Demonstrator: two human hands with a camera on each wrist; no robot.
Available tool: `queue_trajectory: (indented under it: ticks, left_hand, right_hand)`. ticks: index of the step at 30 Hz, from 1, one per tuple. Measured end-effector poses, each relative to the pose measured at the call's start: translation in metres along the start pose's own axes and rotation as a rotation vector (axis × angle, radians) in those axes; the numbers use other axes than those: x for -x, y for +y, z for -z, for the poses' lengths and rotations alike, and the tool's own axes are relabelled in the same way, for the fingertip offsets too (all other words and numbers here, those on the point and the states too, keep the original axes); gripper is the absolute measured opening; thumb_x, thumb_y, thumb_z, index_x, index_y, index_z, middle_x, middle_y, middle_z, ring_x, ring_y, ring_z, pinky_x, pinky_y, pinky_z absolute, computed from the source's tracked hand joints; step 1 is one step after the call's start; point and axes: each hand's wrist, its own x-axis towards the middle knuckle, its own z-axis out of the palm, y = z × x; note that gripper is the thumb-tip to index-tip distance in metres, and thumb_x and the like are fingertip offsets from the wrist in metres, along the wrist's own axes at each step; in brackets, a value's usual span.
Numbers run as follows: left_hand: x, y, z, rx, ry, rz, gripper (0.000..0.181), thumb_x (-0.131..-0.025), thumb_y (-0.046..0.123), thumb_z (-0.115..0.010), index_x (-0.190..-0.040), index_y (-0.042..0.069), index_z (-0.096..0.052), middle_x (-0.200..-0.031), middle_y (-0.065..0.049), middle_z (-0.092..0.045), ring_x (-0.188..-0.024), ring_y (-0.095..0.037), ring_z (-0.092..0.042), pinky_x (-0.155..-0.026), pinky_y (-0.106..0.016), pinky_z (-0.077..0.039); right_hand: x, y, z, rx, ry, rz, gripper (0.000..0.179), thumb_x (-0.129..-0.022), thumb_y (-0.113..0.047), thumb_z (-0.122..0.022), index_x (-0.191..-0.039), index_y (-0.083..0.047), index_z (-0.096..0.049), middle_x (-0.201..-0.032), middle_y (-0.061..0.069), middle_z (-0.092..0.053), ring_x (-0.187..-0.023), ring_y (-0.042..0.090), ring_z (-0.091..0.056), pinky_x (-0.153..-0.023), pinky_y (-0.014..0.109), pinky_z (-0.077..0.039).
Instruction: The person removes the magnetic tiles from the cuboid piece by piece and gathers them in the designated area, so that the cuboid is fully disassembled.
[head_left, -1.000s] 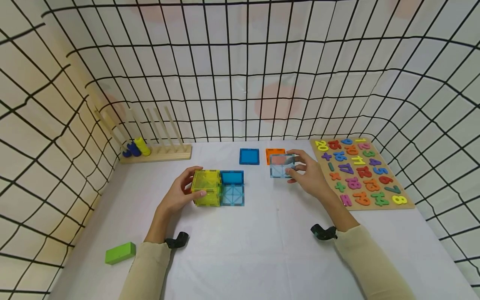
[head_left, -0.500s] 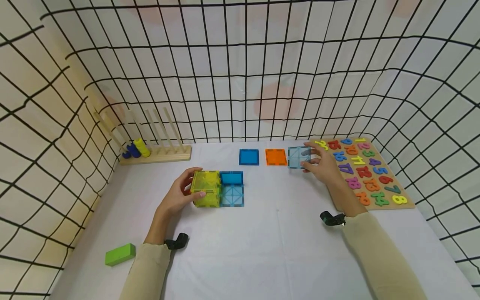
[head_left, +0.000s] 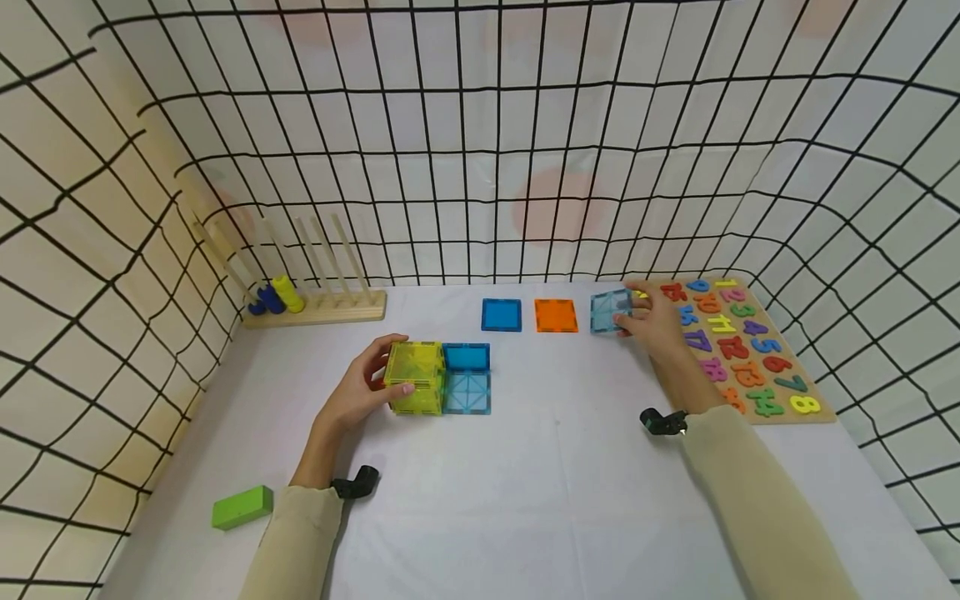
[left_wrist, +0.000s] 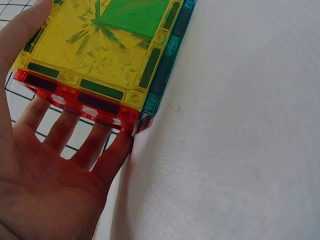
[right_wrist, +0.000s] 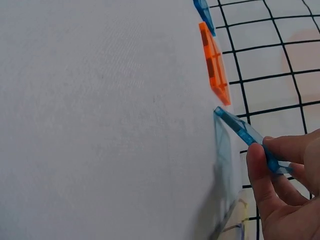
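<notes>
My left hand [head_left: 362, 385] grips the left side of a box of see-through magnetic tiles [head_left: 415, 377], thumb at the front. The box has yellow tiles on top and front; in the left wrist view a red tile [left_wrist: 90, 107] faces the fingers. Against its right side are a blue upright tile [head_left: 467, 357] and a light blue tile [head_left: 467, 392]. At the back right, my right hand [head_left: 656, 327] pinches a light blue magnetic tile [head_left: 609, 312] between thumb and fingers. The right wrist view shows that tile [right_wrist: 245, 131] tilted, its far edge low at the cloth.
A blue tile [head_left: 501, 315] and an orange tile [head_left: 556, 316] lie flat at the back. A number puzzle board [head_left: 780, 408] lies right, partly under the right forearm. A wooden peg stand [head_left: 330, 308] stands back left, a green block [head_left: 242, 507] front left. Black wire mesh [head_left: 480, 175] surrounds the table.
My right hand has carried the light blue tile rightward, from in front of the orange tile to a spot right of it, and lowered it. The left hand keeps its grip on the box.
</notes>
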Motion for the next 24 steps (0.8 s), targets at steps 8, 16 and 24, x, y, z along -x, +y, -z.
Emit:
queue_trajectory:
  ticks: [8,16,24]
  left_hand:
    - [0.0,0.0,0.0,-0.001,0.0,-0.004,0.08,-0.082,0.029,-0.085,-0.151,0.034,-0.045,-0.149,0.002,-0.051,-0.131,-0.029,-0.052,-0.105,-0.033,-0.053]
    - [0.0,0.001,0.001,-0.001,-0.001,-0.007,0.084,-0.082,0.028,-0.085,-0.154,0.022,-0.042,-0.148,0.002,-0.051,-0.13,-0.031,-0.052,-0.104,-0.031,-0.054]
    - [0.0,0.0,0.0,-0.008,0.003,-0.005,0.084,-0.083,0.028,-0.084,-0.155,0.019,-0.041,-0.149,0.0,-0.051,-0.13,-0.03,-0.052,-0.105,-0.033,-0.054]
  right_hand:
    - [-0.009,0.005,-0.006,0.21,0.034,-0.112,0.068,-0.097,-0.017,-0.071,-0.158,-0.012,-0.041,-0.143,0.025,-0.052,-0.123,0.036,-0.052,-0.097,0.044,-0.05]
    - [-0.015,0.005,-0.014,0.402,0.001,-0.069,0.059,-0.1,-0.022,-0.063,-0.149,0.005,-0.047,-0.143,0.03,-0.054,-0.133,0.045,-0.05,-0.111,0.06,-0.044]
    - [-0.013,0.001,-0.021,0.417,0.014,-0.129,0.054,-0.102,-0.022,-0.058,-0.15,0.002,-0.049,-0.152,0.025,-0.05,-0.146,0.045,-0.04,-0.115,0.062,-0.039]
